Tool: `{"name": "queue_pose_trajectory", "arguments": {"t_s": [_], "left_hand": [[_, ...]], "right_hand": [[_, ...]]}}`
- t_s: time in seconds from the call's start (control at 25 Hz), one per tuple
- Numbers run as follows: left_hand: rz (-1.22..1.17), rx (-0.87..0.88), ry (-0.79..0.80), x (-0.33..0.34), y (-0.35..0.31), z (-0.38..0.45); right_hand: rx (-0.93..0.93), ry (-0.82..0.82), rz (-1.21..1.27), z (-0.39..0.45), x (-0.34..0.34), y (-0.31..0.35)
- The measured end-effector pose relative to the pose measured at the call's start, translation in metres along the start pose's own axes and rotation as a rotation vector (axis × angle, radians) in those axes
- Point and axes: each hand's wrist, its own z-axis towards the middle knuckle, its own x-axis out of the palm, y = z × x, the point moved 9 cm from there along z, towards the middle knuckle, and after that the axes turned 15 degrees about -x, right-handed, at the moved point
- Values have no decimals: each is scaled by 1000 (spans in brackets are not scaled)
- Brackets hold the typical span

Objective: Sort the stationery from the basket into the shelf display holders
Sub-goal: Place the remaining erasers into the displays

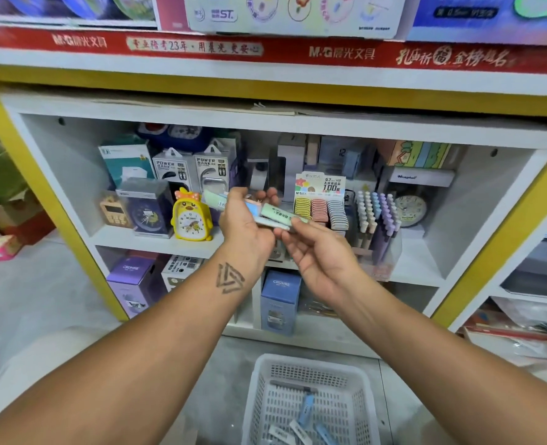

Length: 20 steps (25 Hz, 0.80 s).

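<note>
A person stood before a shelf of stationery, both hands raised in front of the display holder. The left hand clutched a small stack of pastel cases, fingers curled round them, probably as a supply to draw from. The right hand pinched one green case by its end, seemingly to slot it into a matching row. Below, on the floor, the white basket held a few more blue and white cases yet to be sorted.
</note>
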Motion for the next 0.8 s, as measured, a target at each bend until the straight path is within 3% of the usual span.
{"name": "queue_pose_trajectory", "arguments": {"t_s": [0.24, 0.36, 0.44, 0.52, 0.68, 0.8], "left_hand": [[46, 19, -101, -23, -42, 15], [96, 53, -179, -36, -70, 23], [219, 55, -222, -40, -83, 29], [400, 11, -222, -34, -86, 34], [789, -84, -146, -18, -82, 38], [906, -135, -132, -20, -77, 44]], "right_hand": [[33, 286, -415, 1, 22, -8], [-80, 301, -528, 26, 35, 11], [-97, 204, -471, 49, 34, 26], [-103, 218, -492, 65, 38, 31], [-176, 395, -861, 81, 46, 18], [-233, 369, -982, 99, 43, 12]]}}
